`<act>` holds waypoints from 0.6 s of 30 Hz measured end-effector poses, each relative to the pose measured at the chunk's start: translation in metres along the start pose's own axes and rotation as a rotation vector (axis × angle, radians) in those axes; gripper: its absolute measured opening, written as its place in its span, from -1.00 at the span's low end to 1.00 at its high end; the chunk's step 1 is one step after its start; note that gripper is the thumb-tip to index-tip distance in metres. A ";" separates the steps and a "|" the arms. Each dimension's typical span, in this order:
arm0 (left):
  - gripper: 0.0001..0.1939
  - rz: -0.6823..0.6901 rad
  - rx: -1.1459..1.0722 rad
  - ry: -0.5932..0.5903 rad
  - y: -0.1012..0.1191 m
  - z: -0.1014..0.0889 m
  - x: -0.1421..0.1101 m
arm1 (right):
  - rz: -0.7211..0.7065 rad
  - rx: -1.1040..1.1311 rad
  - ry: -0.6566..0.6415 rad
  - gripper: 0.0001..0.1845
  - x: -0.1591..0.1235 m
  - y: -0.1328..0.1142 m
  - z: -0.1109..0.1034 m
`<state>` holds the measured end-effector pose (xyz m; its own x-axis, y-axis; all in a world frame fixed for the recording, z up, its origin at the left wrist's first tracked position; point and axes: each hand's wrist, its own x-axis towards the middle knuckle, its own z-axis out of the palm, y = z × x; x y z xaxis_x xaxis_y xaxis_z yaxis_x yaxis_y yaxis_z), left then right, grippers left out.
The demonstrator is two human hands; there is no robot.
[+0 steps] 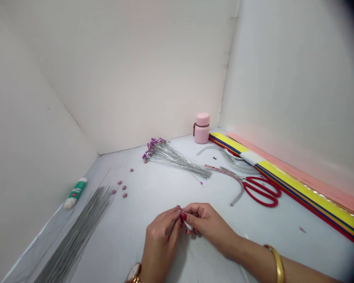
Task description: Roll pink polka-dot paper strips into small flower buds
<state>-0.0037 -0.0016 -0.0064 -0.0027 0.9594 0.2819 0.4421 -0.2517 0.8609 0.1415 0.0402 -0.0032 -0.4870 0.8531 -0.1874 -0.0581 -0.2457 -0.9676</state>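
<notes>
My left hand (161, 239) and my right hand (208, 224) meet low in the middle of the white table (153, 196). Their fingertips are pinched together on a small white piece (188, 225), too small to name. The left wrist wears a watch (133, 273), and a gold bangle (275, 261) sits on the right forearm. Beyond the hands lies a bundle of silver wires tipped with purple beads (171, 155). A few loose pink beads (122, 188) are scattered to the left.
A sheaf of long grey wires (76, 236) lies at the left, with a glue stick (76, 192) beside it. Red scissors (258, 188), a strip of tape and stacked coloured paper sheets (297, 184) lie right. A pink jar (201, 128) stands in the corner. White walls enclose the table.
</notes>
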 end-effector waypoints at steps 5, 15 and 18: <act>-0.76 -0.173 -0.214 -0.027 0.001 0.001 0.002 | 0.024 0.052 -0.032 -0.63 0.000 -0.002 0.000; -0.83 -0.343 -0.565 -0.075 0.009 0.002 0.010 | 0.073 0.098 -0.057 -0.58 0.000 -0.003 -0.001; -0.84 -0.349 -0.626 -0.140 0.010 0.001 0.012 | 0.079 0.126 -0.078 -0.59 0.000 -0.004 -0.001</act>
<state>0.0022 0.0070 0.0052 0.0837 0.9937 -0.0742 -0.1589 0.0868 0.9835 0.1429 0.0416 0.0000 -0.5599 0.7920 -0.2435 -0.1232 -0.3702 -0.9207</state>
